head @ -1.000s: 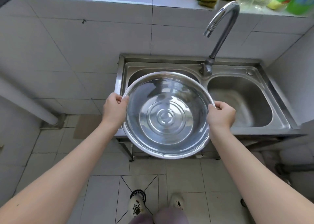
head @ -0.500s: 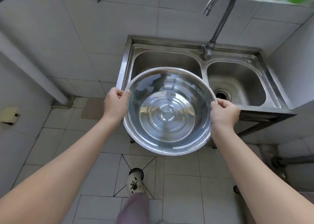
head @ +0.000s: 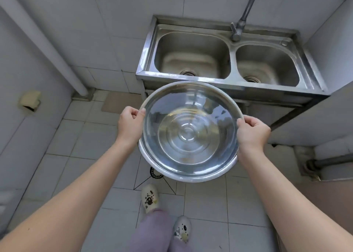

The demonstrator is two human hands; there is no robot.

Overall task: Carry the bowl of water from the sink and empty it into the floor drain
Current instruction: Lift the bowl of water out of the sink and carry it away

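A wide steel bowl with clear water in it hangs level in front of me, clear of the double steel sink behind it. My left hand grips the bowl's left rim and my right hand grips its right rim. The round floor drain shows as a dark grille on the tiled floor, half hidden under the bowl's near left edge.
A tap rises behind the sink. A white pipe runs down the left wall to the floor. A grey pipe lies low on the right. My feet in patterned slippers stand just behind the drain.
The bowl has come out of the sink toward me and now hangs over the floor. I have stepped back, and the drain lies under the bowl's edge.
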